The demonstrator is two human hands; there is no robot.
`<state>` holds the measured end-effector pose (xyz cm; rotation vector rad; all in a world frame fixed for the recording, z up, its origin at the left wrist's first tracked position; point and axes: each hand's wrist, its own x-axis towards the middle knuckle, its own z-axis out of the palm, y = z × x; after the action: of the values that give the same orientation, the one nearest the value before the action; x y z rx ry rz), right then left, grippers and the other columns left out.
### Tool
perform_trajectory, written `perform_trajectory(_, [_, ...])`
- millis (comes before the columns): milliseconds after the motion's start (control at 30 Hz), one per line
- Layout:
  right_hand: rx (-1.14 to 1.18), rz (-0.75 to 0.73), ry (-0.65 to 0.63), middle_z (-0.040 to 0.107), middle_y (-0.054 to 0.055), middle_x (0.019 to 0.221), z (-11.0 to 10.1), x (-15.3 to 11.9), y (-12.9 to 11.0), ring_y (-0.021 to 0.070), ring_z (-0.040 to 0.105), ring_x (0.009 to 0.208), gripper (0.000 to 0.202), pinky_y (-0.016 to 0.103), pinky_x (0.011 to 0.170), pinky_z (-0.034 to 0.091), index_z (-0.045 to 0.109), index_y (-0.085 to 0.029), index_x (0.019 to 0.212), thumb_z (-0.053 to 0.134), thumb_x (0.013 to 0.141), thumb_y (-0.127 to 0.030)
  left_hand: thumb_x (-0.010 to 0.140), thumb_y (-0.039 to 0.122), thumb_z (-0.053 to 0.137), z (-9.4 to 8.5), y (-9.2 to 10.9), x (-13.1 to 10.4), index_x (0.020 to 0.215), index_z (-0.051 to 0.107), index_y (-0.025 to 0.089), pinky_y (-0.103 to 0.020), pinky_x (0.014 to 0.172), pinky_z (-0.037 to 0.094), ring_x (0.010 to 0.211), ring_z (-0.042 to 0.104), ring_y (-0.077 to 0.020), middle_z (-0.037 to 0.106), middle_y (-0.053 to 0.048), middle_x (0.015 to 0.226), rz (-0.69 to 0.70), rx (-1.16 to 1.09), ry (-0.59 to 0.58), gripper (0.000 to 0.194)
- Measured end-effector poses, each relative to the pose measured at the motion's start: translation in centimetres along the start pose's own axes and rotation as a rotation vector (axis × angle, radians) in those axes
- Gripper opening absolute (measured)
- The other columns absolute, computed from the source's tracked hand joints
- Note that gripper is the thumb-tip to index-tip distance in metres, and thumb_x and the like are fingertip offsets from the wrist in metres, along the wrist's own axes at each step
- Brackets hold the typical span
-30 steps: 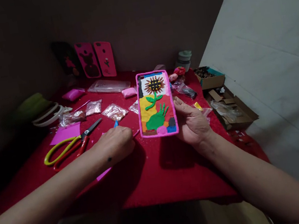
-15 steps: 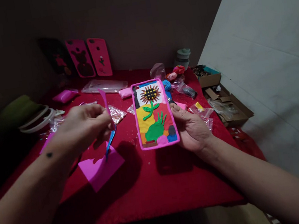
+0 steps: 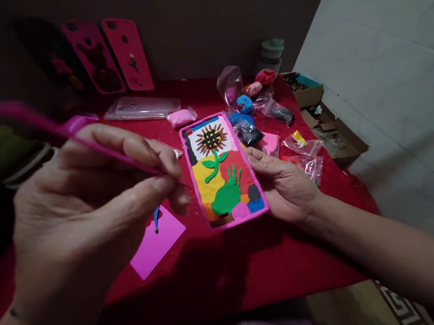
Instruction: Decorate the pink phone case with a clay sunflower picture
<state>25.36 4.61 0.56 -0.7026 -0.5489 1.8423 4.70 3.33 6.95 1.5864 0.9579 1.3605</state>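
My right hand (image 3: 286, 184) grips the lower right edge of a phone case (image 3: 225, 175), tilted up above the table. Coloured clay covers its face: a sunflower on white, a green cactus-like shape below, and patches of yellow, red, blue and orange inside a pink rim. Close to the camera, my left hand (image 3: 95, 203) pinches a thin pink modelling tool (image 3: 103, 150) between thumb and fingers. Its broad end points up left, and its narrow tip is near the case's left edge. Below lies a pink sheet (image 3: 159, 243) with a blue tool (image 3: 157, 218) on it.
A red cloth (image 3: 204, 291) covers the table. Behind stand decorated phone cases (image 3: 128, 55), with a clear case (image 3: 142, 108) lying before them. Bagged clay (image 3: 249, 132) and blue clay (image 3: 244, 104) sit right of centre. Cardboard boxes (image 3: 336, 135) are beyond the right edge.
My left hand has come closer to the camera, and the pink tool has swung from upright to slanting toward the case. The phone case has shifted slightly left and tilted.
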Motion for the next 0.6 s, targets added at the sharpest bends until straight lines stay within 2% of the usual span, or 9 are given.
perform_trajectory(100, [-0.003,0.022,0.004,0.074,0.004,0.108,0.2,-0.1,0.2,0.0204,0.069,0.102,0.013,0.042,0.105,0.050,0.065,-0.021,0.094,0.067,0.081,-0.018,0.081,0.010,0.073,0.2,-0.5,-0.6,0.080,0.071,0.023,-0.023,0.051,0.060,0.061,0.067,-0.0136,0.071,0.002,0.082,0.051,0.071,-0.067,0.014])
perform_trajectory(200, [-0.041,0.023,0.031,0.074,0.004,0.099,0.1,-0.1,0.3,0.0176,0.070,0.091,0.009,0.036,0.095,0.055,0.066,-0.019,0.090,0.067,0.082,-0.017,0.089,0.020,0.071,-0.1,-1.1,-1.0,0.087,0.076,0.026,-0.022,0.063,0.062,0.076,0.071,-0.0138,0.073,0.002,0.083,0.164,0.219,-0.108,0.008])
perform_trajectory(267, [-0.057,0.036,0.043,0.074,0.003,0.093,0.1,-0.1,0.4,0.0168,0.070,0.085,0.007,0.034,0.091,0.056,0.066,-0.019,0.089,0.067,0.082,-0.018,0.092,0.025,0.069,-0.4,-1.5,-1.1,0.094,0.076,0.028,-0.022,0.073,0.063,0.086,0.072,-0.0140,0.075,0.001,0.092,0.297,0.262,-0.269,0.008])
perform_trajectory(333, [-0.060,0.037,0.041,0.074,0.003,0.093,0.0,-0.2,0.4,0.0167,0.070,0.083,0.008,0.035,0.091,0.056,0.066,-0.019,0.089,0.068,0.082,-0.019,0.094,0.026,0.067,-0.5,-1.7,-1.2,0.095,0.075,0.027,-0.019,0.069,0.062,0.082,0.073,-0.0125,0.075,0.001,0.091,0.326,0.291,-0.325,0.009])
perform_trajectory(433, [-0.060,0.032,0.023,0.074,0.003,0.092,0.0,-0.2,0.4,0.0163,0.069,0.081,0.009,0.036,0.092,0.055,0.065,-0.020,0.089,0.070,0.081,-0.020,0.093,0.020,0.067,0.0,-1.4,-1.6,0.091,0.073,0.025,-0.017,0.065,0.058,0.073,0.073,-0.0105,0.074,0.004,0.081,0.233,0.315,-0.213,0.008])
perform_trajectory(533, [-0.066,0.036,0.002,0.072,0.002,0.088,0.0,-0.3,0.4,0.0161,0.069,0.081,0.008,0.035,0.090,0.055,0.065,-0.020,0.087,0.070,0.081,-0.021,0.092,0.015,0.065,0.7,-0.9,-1.8,0.088,0.074,0.026,-0.013,0.068,0.056,0.071,0.070,-0.0074,0.073,0.006,0.082,0.130,0.302,-0.077,0.015])
perform_trajectory(600, [-0.065,0.037,-0.011,0.071,0.001,0.085,0.0,-0.3,0.4,0.0154,0.068,0.079,0.007,0.035,0.091,0.055,0.064,-0.020,0.086,0.069,0.082,-0.020,0.092,0.014,0.063,0.8,-0.7,-1.7,0.086,0.074,0.026,-0.011,0.064,0.055,0.070,0.068,-0.0065,0.073,0.006,0.082,0.089,0.276,-0.035,0.018])
